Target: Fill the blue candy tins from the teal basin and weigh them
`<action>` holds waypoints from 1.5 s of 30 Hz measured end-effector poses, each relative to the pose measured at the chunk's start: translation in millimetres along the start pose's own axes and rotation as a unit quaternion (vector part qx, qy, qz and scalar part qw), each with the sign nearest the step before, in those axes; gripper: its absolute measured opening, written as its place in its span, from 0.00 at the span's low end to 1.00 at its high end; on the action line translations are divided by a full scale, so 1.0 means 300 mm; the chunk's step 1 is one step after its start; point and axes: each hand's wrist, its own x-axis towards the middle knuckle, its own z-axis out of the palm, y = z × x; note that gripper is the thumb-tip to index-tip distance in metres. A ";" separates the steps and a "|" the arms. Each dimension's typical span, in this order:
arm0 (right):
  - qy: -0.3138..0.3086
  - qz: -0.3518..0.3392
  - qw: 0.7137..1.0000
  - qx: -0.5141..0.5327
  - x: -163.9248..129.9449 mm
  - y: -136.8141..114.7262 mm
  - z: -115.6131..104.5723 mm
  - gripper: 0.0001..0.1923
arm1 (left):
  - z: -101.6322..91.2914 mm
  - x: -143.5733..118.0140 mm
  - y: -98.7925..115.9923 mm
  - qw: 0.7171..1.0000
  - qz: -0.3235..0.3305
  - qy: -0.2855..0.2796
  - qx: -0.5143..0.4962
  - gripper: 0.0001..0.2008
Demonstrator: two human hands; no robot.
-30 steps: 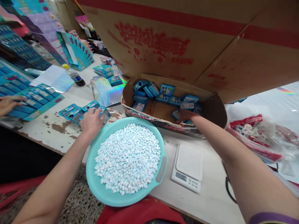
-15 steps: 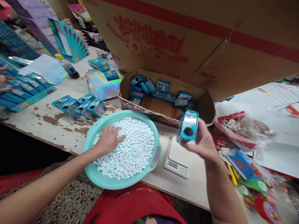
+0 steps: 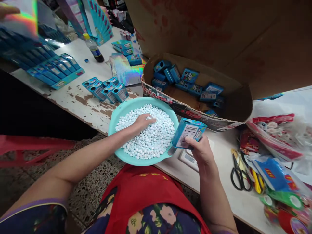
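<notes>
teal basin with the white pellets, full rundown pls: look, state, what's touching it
The teal basin is round, shallow and looks like plastic, with a grey handle patch on its near-right rim. It is heaped with small white and pale-blue pellets. It sits on the near edge of the worn white table, overhanging toward the person's lap, just in front of the cardboard box. The left hand rests in the pellets. The right hand holds a small blue box by the basin's right rim.
</notes>
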 end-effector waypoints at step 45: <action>-0.026 -0.248 0.899 -0.360 0.045 -0.130 0.264 0.19 | 0.044 -0.122 0.274 0.914 0.174 0.041 -0.364 0.15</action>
